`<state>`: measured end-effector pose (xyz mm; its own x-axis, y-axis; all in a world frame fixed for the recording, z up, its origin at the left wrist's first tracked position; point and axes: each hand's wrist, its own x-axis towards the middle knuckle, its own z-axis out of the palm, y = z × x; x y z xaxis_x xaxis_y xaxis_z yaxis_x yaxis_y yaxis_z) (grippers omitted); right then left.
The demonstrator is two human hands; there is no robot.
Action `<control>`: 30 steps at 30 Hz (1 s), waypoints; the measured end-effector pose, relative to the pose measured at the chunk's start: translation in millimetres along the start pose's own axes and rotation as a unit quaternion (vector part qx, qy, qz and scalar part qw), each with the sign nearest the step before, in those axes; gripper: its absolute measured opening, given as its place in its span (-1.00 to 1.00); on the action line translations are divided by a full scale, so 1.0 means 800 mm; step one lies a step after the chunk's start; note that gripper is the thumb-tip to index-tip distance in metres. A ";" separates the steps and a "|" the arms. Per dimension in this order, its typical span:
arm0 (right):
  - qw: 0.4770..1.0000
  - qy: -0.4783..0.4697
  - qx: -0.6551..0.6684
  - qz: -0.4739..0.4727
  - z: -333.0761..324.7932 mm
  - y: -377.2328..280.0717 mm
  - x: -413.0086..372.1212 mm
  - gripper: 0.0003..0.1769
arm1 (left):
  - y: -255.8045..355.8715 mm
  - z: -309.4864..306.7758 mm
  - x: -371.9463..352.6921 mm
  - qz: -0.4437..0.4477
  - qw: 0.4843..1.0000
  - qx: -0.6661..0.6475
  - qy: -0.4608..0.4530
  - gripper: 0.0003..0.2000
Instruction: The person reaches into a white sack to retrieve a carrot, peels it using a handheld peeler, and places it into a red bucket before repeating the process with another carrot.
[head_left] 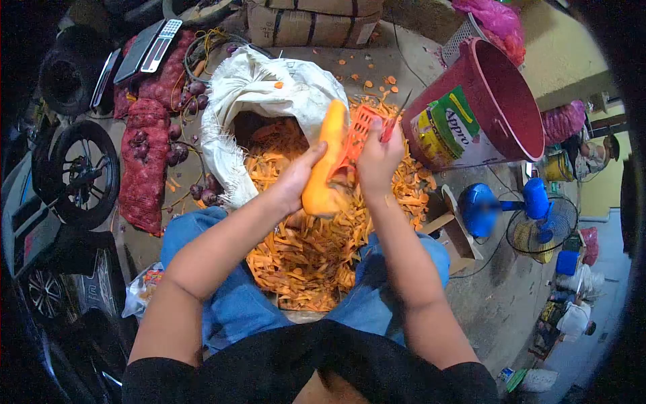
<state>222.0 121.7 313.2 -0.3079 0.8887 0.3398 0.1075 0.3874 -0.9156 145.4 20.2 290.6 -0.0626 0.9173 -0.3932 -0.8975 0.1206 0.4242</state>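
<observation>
Where the person sits with knees apart in blue jeans, the left hand [296, 180] is wrapped around the lower half of a large peeled carrot [328, 151], which stands almost upright at the centre of the scene, above the lap. The right hand [378, 160], just right of the carrot, is clenched on an orange-red peeler [359, 131] whose head lies against the carrot's upper right side; a thin blade or prong seems to stick up from it, though the view is too small to be sure. Below both hands, between the knees: a heap of peelings [303, 252], orange, spreading far and right. Far left of the carrot: a white sack [269, 84], mouth open, touching the heap. Far right: a red bucket [484, 111], tilted, with a yellow label. Left: red mesh bags [145, 165] of dark onions, beside a wheel [81, 172]. Right: a blue fan [535, 215] on the floor. Farthest: strapped cardboard boxes [309, 23].
</observation>
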 end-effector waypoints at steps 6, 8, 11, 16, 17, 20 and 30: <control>0.984 0.146 -0.099 0.001 -0.024 0.041 0.054 -0.78 | -0.014 0.029 -0.035 -0.106 0.989 0.088 0.057 -0.59; 0.975 0.182 -0.131 0.007 -0.031 0.052 0.068 -0.79 | -0.010 0.030 -0.037 -0.122 0.988 0.085 0.052 -0.59; 0.965 0.229 -0.124 -0.009 -0.038 0.054 0.075 -0.77 | -0.002 0.028 -0.047 -0.144 0.987 0.076 0.011 -0.59; 0.956 0.266 0.026 0.117 -0.064 0.073 0.094 -0.76 | 0.008 0.034 -0.071 -0.143 0.973 0.164 -0.081 -0.56; 0.952 0.278 0.044 0.122 -0.068 0.077 0.098 -0.76 | 0.007 0.040 -0.078 -0.122 0.976 0.166 -0.072 -0.54; 0.948 0.260 0.114 0.142 -0.072 0.070 0.098 -0.77 | 0.009 0.032 -0.077 -0.110 0.978 0.164 -0.070 -0.54; 0.996 0.081 0.019 -0.008 -0.022 -0.010 0.044 -0.77 | 0.028 0.019 -0.049 -0.071 0.989 0.128 -0.007 -0.57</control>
<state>226.6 154.4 336.7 -0.1514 0.9117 0.3819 0.0662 0.3948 -0.9164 134.5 -7.4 328.0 0.0639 0.8896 -0.4522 -0.7568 0.3386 0.5591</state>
